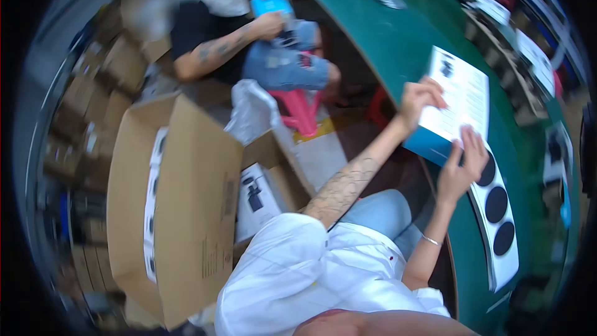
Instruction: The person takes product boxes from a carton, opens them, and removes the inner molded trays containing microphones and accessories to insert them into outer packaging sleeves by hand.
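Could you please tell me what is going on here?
The person wearing the camera has both hands on a white-and-blue printed box at the edge of the green table. The left hand is on its upper-left side, the right hand at its near end. A white strip with black discs lies close by. Nearby, a white box sits in an open carton. A seated co-worker holds something blue.
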`<state>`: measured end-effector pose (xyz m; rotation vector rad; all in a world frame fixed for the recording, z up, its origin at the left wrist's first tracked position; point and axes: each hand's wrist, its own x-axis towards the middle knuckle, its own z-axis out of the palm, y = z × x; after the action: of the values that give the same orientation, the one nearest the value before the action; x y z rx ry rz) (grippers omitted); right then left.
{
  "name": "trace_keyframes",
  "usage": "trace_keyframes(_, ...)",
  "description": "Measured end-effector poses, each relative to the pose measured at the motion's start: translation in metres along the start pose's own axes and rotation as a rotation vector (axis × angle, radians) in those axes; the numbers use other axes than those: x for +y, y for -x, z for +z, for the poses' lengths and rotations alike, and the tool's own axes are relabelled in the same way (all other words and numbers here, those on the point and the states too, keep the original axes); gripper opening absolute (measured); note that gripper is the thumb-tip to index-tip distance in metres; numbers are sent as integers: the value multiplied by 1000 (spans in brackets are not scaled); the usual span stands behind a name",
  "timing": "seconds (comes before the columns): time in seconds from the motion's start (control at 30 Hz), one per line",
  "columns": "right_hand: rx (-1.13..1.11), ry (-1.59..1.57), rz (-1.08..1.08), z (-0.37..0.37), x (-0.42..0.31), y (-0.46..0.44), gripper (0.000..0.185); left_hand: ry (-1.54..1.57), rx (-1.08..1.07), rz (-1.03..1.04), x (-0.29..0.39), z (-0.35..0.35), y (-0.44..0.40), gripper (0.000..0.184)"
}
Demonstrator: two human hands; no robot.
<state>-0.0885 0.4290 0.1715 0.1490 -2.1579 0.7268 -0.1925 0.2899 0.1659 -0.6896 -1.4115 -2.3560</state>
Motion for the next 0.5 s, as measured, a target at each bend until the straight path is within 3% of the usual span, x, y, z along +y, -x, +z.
trace_keyframes(0.03,2,12,-12,0,3,0,28,-120,-40,14,-5,-5,-1,21)
trace_keyframes(0.2,8,13,18,-4,3,0,29,-145,-123,159,-6,-6,-4,25)
trace_keyframes(0.3,4,13,11,-9,6,-2,26,-232,-93,68,-5,-6,-2,22)
trace_keyframes(0.33,-2,-197,83,-19,11,-6,26,-265,-120,157,-8,-7,-2,21)
trace_keyframes(0.4,155,-225,312,-83,1,-17,34,-228,-133,162,-7,-5,-3,19)
trace_keyframes(0.47,813,-524,120,-184,-15,-11,28,-240,-161,195,-16,-13,-4,18)
trace_keyframes(0.5,1145,-435,-26,-251,15,26,32,-215,-154,179,-14,-11,-4,18)
